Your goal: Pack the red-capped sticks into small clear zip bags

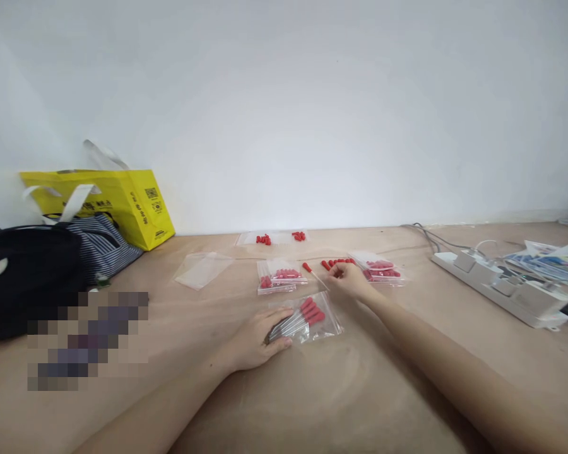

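Note:
My left hand (260,337) rests on the table with thumb and fingers around the left end of a clear plastic bag (334,321). Inside the bag lie several slim, pale rods with red bulb-like ends (315,311), those ends pointing right. My right hand (350,279) is closed in a pinch beside a row of loose red-ended rods (341,261); what its fingertips hold is hidden. A single loose red-ended rod (307,267) lies just left of that hand, its thin pale shaft slanting toward the bag.
Filled bags lie at centre (284,275) and right (383,272). A flat clear bag (203,270) is at left; another bag with red pieces (279,238) is by the wall. A yellow bag (142,208), black bag (28,271), power strip (502,290) and papers (553,260) flank them.

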Action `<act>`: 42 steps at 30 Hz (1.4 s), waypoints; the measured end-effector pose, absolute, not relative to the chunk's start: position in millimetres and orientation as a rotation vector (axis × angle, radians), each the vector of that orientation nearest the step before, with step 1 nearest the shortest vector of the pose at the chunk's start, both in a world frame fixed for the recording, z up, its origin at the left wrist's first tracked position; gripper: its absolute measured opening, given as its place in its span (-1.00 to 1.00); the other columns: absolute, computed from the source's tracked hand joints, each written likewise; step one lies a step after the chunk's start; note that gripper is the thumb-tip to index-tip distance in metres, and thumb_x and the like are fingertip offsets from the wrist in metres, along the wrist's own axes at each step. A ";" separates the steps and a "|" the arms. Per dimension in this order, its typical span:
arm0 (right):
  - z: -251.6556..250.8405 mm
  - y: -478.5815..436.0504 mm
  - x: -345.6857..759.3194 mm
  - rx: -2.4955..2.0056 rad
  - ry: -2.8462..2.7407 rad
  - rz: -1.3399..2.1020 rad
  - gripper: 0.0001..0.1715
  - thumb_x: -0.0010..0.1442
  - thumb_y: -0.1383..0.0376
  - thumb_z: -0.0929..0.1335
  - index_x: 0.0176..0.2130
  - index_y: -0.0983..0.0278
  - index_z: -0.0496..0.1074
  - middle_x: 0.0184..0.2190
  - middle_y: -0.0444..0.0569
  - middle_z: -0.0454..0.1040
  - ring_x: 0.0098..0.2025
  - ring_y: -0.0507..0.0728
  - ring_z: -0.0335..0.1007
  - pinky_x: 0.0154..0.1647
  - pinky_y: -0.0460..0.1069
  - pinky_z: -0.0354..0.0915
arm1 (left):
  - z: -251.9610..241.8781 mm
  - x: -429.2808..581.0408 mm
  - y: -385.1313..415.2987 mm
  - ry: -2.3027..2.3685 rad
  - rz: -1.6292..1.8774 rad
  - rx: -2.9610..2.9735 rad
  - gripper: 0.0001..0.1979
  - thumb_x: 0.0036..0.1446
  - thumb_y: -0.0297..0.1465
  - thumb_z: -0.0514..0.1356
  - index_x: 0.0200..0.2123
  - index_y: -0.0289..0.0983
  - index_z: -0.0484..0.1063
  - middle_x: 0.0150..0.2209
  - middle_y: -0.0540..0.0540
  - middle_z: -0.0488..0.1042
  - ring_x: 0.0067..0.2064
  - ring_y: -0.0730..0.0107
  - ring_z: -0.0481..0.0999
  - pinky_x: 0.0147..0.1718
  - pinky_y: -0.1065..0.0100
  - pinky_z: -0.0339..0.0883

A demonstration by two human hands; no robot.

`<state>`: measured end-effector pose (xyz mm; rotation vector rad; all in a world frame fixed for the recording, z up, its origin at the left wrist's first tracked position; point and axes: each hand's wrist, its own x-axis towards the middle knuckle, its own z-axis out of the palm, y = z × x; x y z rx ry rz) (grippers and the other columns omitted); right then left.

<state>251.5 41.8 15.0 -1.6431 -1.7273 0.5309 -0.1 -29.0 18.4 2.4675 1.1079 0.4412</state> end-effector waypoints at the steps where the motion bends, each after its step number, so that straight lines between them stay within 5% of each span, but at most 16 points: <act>1: 17.4 50.7 245.3 -1.674 -1.728 0.484 -0.92 -0.05 0.31 0.31 -0.50 0.30 0.38 -0.48 -0.04 0.47 -0.39 0.10 0.36 -0.38 -0.06 0.23 | 18.7 0.1 -29.4 1.103 0.450 2.463 -0.53 0.08 -0.26 0.11 0.08 -0.20 0.20 0.11 -0.09 0.24 0.11 0.20 0.22 0.08 0.16 0.10; 12: 19.9 92.0 193.3 -1.865 -1.872 0.395 -0.61 0.02 0.44 0.25 -0.09 0.46 0.24 -0.18 0.36 0.37 -0.11 0.34 0.34 -0.17 0.13 0.20 | 16.5 -0.7 -28.8 1.043 0.477 2.444 -0.53 0.08 -0.25 0.12 0.07 -0.18 0.20 0.10 -0.09 0.25 0.11 0.18 0.23 0.07 0.15 0.10; 17: 37.6 68.6 228.7 -1.722 -1.887 0.382 -0.30 0.02 0.50 0.21 0.15 0.44 -0.06 -0.21 0.22 0.39 -0.21 0.20 0.37 -0.22 0.02 0.23 | 17.8 -0.2 -29.7 1.070 0.457 2.450 -0.53 0.08 -0.26 0.12 0.08 -0.19 0.20 0.10 -0.08 0.25 0.11 0.21 0.22 0.07 0.16 0.10; 21: 32.5 34.5 267.8 -1.416 -1.640 0.748 -0.44 0.05 0.32 0.23 0.06 0.28 0.07 -0.54 -0.17 0.33 -0.60 0.03 0.26 -0.49 -0.03 0.25 | 16.7 0.6 -28.7 1.077 0.476 2.457 -0.54 0.07 -0.27 0.12 0.07 -0.16 0.21 0.10 -0.06 0.26 0.11 0.22 0.22 0.07 0.16 0.10; 24: 15.0 15.9 282.2 -1.258 -1.401 0.882 -0.56 0.02 0.28 0.25 -0.06 0.23 0.14 -0.63 -0.27 0.24 -0.63 0.00 0.23 -0.53 -0.04 0.26 | 15.4 0.9 -27.4 1.085 0.488 2.458 -0.53 0.06 -0.27 0.13 0.07 -0.15 0.21 0.11 -0.04 0.25 0.11 0.22 0.22 0.07 0.16 0.10; 33: -8.5 -8.8 268.7 -1.155 -0.971 1.109 -0.61 -0.12 0.26 0.37 -0.26 0.21 0.18 -0.56 -0.26 0.26 -0.61 -0.04 0.25 -0.58 -0.08 0.30 | 16.7 1.3 -27.8 1.100 0.450 2.471 -0.54 0.08 -0.28 0.11 0.08 -0.18 0.19 0.12 -0.07 0.23 0.12 0.21 0.21 0.07 0.17 0.11; 42: -6.7 -24.1 260.3 -1.229 -1.294 1.227 -0.60 -0.14 0.13 0.42 -0.36 0.30 0.28 -0.62 -0.21 0.33 -0.65 -0.06 0.21 -0.74 -0.18 0.03 | 15.6 0.3 -26.7 1.118 0.431 2.493 -0.52 0.09 -0.25 0.10 0.09 -0.21 0.18 0.13 -0.11 0.21 0.13 0.19 0.19 0.08 0.16 0.09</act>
